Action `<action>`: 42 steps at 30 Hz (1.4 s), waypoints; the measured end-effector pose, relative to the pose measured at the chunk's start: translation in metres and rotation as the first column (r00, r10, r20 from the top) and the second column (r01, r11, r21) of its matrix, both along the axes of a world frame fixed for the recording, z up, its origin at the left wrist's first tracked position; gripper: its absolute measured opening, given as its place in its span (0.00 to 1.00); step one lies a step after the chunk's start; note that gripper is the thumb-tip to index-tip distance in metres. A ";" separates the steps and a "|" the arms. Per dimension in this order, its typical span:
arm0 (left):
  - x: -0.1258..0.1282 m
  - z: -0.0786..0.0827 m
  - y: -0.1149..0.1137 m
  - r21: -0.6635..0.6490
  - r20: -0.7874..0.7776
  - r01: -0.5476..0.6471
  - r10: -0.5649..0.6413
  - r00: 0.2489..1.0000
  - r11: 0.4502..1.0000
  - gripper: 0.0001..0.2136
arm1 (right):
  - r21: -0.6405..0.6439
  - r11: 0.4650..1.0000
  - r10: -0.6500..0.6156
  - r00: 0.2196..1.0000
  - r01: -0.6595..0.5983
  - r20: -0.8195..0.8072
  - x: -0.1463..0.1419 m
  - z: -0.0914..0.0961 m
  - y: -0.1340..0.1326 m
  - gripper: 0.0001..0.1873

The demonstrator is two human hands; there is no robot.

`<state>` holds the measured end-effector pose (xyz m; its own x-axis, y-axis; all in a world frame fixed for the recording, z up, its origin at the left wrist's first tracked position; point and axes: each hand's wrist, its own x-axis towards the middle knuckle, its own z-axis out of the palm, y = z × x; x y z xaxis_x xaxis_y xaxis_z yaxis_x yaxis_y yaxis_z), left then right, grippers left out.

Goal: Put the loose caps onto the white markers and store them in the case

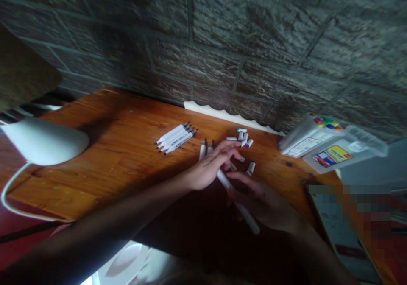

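Observation:
My left hand (212, 165) reaches over the table with fingers extended, fingertips among loose white marker caps (250, 143). Its underside is hidden. My right hand (262, 198) is closed around a white marker (249, 220), which slants between the hands; its upper end lies by my left palm. Just beyond my left hand, two uncapped markers (202, 150) are partly covered by it. To their left, several uncapped white markers (176, 138) lie side by side, dark tips showing at both ends. Another cap (251, 168) lies near my right fingers.
At the right stand clear plastic cases (330, 151), one holding colourful markers. A white lamp base (47, 141) with a cord is at the left of the wooden table (104, 149). A stone-patterned wall (203, 56) rises behind, with a scalloped white strip (233, 117) along the table edge.

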<state>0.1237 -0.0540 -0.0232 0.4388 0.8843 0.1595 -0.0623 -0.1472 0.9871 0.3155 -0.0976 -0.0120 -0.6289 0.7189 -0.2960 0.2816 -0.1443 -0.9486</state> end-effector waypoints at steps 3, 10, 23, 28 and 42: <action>0.002 0.002 0.001 -0.032 0.127 0.019 -0.014 0.992 0.999 0.23 | -0.064 0.998 0.014 0.998 -0.018 -0.064 -0.003 0.000 -0.002 0.19; -0.011 0.003 0.020 -0.071 0.337 -0.340 0.344 0.876 0.938 0.28 | -0.277 0.924 -0.369 0.809 0.264 -0.458 0.007 0.018 0.011 0.30; -0.027 0.005 0.015 0.312 0.114 -0.523 0.515 0.850 0.794 0.22 | -0.162 0.893 -0.430 0.688 0.420 -0.584 0.012 0.019 0.017 0.34; -0.028 0.000 0.012 0.455 0.034 -0.446 0.485 0.874 0.771 0.21 | -0.141 0.886 -0.443 0.719 0.441 -0.536 0.003 0.018 0.020 0.39; -0.034 0.000 0.014 0.579 -0.042 -0.379 0.491 0.870 0.722 0.19 | -0.086 0.857 -0.464 0.688 0.508 -0.558 0.003 0.006 0.012 0.20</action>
